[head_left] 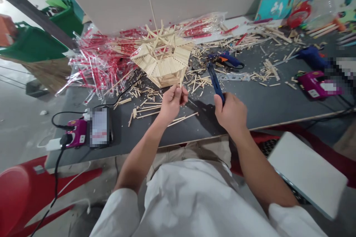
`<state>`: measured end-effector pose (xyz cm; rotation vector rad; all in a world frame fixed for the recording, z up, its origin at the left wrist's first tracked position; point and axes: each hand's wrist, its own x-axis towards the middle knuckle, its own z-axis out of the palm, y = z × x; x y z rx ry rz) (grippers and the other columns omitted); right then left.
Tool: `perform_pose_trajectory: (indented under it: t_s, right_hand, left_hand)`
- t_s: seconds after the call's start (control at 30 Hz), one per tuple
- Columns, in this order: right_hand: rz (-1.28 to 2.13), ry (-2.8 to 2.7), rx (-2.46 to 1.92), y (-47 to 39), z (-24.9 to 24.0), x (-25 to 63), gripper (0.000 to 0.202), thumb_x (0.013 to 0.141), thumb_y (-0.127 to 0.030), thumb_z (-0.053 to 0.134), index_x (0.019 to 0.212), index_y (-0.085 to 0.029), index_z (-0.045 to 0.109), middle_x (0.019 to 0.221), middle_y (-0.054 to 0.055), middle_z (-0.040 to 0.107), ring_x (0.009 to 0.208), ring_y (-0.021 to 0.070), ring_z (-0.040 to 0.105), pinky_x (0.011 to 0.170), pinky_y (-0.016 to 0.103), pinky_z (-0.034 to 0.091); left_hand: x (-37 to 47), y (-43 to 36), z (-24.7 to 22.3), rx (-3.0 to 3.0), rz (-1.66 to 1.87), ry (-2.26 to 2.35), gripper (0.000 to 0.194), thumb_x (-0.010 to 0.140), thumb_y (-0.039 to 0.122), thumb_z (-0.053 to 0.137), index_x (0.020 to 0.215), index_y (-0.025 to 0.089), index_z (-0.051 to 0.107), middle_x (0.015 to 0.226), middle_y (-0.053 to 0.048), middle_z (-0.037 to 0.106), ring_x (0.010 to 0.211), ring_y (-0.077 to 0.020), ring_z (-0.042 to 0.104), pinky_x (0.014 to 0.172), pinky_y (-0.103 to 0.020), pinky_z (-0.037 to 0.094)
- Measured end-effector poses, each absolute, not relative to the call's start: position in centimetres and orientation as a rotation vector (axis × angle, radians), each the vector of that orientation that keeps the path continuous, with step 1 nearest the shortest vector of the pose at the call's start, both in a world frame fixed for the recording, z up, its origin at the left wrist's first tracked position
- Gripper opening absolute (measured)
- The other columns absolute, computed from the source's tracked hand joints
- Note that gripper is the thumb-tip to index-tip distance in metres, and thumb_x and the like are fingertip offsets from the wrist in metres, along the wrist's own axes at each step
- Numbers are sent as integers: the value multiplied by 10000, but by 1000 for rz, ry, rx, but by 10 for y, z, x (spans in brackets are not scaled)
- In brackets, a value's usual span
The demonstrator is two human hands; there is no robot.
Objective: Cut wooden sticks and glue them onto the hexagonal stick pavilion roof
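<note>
My left hand [174,98] pinches a thin wooden stick [181,81] upright between thumb and fingers, just in front of a many-sided model built of wooden sticks [164,64]. My right hand [232,113] is wrapped round blue-handled pliers [215,81], their dark head pointing away from me, to the right of the model. Behind that head lies a blue glue gun [229,60] with an orange trigger. Several loose sticks [150,110] lie on the dark table [250,100] beside and under my left hand. Fingers of my right hand are partly hidden behind its back.
Red-and-clear plastic wrappers [100,66] pile up at the left. A phone [99,127] and a purple power socket [76,133] with cables sit at the near left. Another purple socket [318,85] and a second blue glue gun [313,57] are at right. Stick offcuts [269,69] litter the table.
</note>
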<state>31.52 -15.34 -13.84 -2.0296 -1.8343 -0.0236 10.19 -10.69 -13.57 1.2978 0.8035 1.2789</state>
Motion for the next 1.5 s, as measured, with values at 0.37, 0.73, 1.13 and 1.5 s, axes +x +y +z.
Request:
perform_pose_trajectory:
  t_s: [0.37, 0.73, 1.13, 1.5]
  right_hand:
    - [-329, -1931, -2148, -141, -169, 366, 763, 1000, -680, 329, 1171, 6, 614, 1052, 268, 633, 1032, 376, 562, 919, 466, 406]
    - [-223, -1884, -2129, -142, -179, 374, 784, 974, -664, 420, 1324, 28, 536, 1279, 331, 511, 1222, 421, 460, 1048, 556, 359]
    - [-239, -1807, -2098, -141, -185, 375, 779, 956, -682, 448, 1306, 3, 568, 1253, 309, 539, 1202, 416, 487, 1040, 559, 380]
    - [-215, -1738, -1980, -146, -185, 378, 749, 938, -652, 531, 1368, -38, 543, 1289, 275, 522, 1249, 403, 482, 1073, 562, 386]
  left_hand:
    - [91, -111, -124, 1404, 1155, 824, 344, 1023, 549, 513, 1004, 206, 509, 748, 4, 669, 517, -87, 548, 515, -222, 418]
    - [10, -166, -123, 2371, 553, 1646, 242, 1056, 226, 447, 1012, 177, 680, 999, -84, 685, 949, -223, 642, 886, -344, 473]
    - [44, -191, -130, 2614, 454, 1415, 220, 1032, 237, 534, 1033, 232, 753, 1063, -60, 704, 988, -221, 619, 897, -376, 448]
    - [59, -194, -137, 2467, 320, 1674, 311, 999, 110, 484, 1188, 226, 702, 1066, -68, 708, 1000, -237, 621, 914, -361, 476]
